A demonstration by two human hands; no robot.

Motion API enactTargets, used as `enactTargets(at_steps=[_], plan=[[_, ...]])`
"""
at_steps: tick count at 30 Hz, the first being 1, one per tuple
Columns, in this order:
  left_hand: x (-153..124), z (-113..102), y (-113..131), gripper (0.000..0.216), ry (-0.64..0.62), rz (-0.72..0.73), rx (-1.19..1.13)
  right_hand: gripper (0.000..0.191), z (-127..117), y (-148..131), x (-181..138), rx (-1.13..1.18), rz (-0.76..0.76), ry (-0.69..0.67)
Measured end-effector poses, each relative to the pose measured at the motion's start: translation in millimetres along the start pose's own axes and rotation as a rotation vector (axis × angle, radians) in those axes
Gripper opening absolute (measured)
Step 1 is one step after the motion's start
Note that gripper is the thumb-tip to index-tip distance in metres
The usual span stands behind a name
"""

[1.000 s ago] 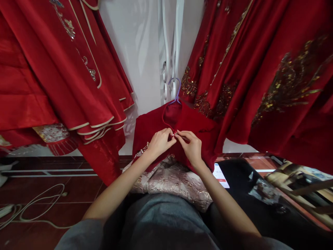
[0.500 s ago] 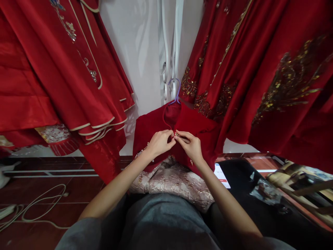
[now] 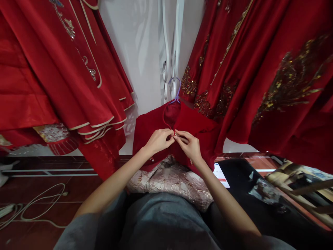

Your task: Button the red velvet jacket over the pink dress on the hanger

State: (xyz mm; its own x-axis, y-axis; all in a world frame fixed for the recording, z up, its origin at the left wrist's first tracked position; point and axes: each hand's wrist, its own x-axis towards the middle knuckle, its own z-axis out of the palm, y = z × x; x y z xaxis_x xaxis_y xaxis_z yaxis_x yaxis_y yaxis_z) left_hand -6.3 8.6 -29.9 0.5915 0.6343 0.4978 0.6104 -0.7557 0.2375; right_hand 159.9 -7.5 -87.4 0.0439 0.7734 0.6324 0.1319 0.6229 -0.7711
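A dark red jacket (image 3: 151, 123) hangs on a purple hanger (image 3: 178, 91) in front of me, its neck opening upward. My left hand (image 3: 160, 140) pinches the jacket's front edge just below the neck. Facing it, my right hand (image 3: 189, 143) pinches a small beaded, shiny fastening (image 3: 176, 134) at the same front edge. The fingertips of both hands almost meet, and they hide part of the fastening. Pale pink brocade fabric (image 3: 171, 182) with a metallic sheen lies under the jacket's hem, across my lap.
Red garments with gold trim (image 3: 85, 80) hang at left, and a red sequined gown (image 3: 260, 80) hangs at right. A phone (image 3: 221, 176) and a clear plastic bag (image 3: 265, 191) lie on a black surface at right. White cables (image 3: 39, 205) coil on the tiled floor.
Both hands stay at the jacket's front edge, with only a very slight shift of fingers and left forearm. The garments look the same.
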Motion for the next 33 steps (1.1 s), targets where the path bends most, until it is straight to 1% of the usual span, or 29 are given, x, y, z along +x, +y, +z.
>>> enactTargets(at_steps=[2,5,8,11,14,16,17,18,21,24,25,26,28,29,30,31,33], plan=[[0.9,1.0,-0.7,0.010,-0.003,0.006,0.006,0.029,0.1,0.5,0.2,-0.020,-0.009,-0.011],[0.7,5.4,1.8,0.007,0.012,-0.047,0.014,0.030,-1.2,1.6,1.9,-0.050,-0.017,-0.048],[-2.5,12.9,5.7,0.007,0.057,-0.118,-0.013,0.040,-5.0,2.9,4.3,-0.104,-0.042,-0.120],[-7.6,21.7,5.8,0.020,0.102,-0.189,-0.099,0.063,-9.3,5.0,4.3,-0.242,-0.097,-0.233],[-11.7,29.1,1.8,0.031,0.100,-0.241,-0.223,0.097,-8.5,11.9,-1.0,-0.416,-0.129,-0.347],[-13.5,32.6,-1.3,0.034,0.083,-0.240,-0.282,0.116,-4.5,20.6,-7.2,-0.519,-0.144,-0.382],[-14.4,33.9,-2.6,0.035,0.074,-0.238,-0.294,0.119,-2.3,26.1,-10.3,-0.570,-0.156,-0.381],[-15.4,35.1,-3.9,0.035,0.069,-0.240,-0.297,0.117,-0.7,31.9,-13.0,-0.616,-0.169,-0.370],[-19.6,38.7,-7.0,0.037,0.049,-0.258,-0.295,0.097,-3.8,49.4,-16.3,-0.650,-0.206,-0.328],[-25.3,43.1,-9.4,0.040,0.005,-0.248,-0.322,0.084,-23.9,61.8,-10.5,-0.493,-0.179,-0.335],[-27.1,44.7,-9.9,0.043,-0.017,-0.226,-0.323,0.078,-33.7,64.2,-7.1,-0.433,-0.142,-0.321],[-28.5,46.2,-10.1,0.046,-0.039,-0.198,-0.315,0.069,-44.2,65.6,-3.3,-0.390,-0.093,-0.277],[-30.3,49.4,-9.7,0.055,-0.089,-0.147,-0.277,0.046,-65.4,65.0,4.7,-0.367,0.010,-0.113],[-30.6,51.0,-9.1,0.059,-0.114,-0.135,-0.257,0.036,-75.1,62.8,8.5,-0.375,0.045,-0.038],[-30.5,52.7,-8.3,0.063,-0.139,-0.136,-0.241,0.029,-83.7,59.0,12.1,-0.379,0.068,0.010],[-30.1,54.6,-7.4,0.065,-0.161,-0.146,-0.232,0.025,-90.8,53.6,15.2,-0.367,0.086,0.028],[-29.0,58.2,-5.2,0.066,-0.191,-0.172,-0.219,0.022,-99.9,37.6,19.9,-0.284,0.110,-0.011]])
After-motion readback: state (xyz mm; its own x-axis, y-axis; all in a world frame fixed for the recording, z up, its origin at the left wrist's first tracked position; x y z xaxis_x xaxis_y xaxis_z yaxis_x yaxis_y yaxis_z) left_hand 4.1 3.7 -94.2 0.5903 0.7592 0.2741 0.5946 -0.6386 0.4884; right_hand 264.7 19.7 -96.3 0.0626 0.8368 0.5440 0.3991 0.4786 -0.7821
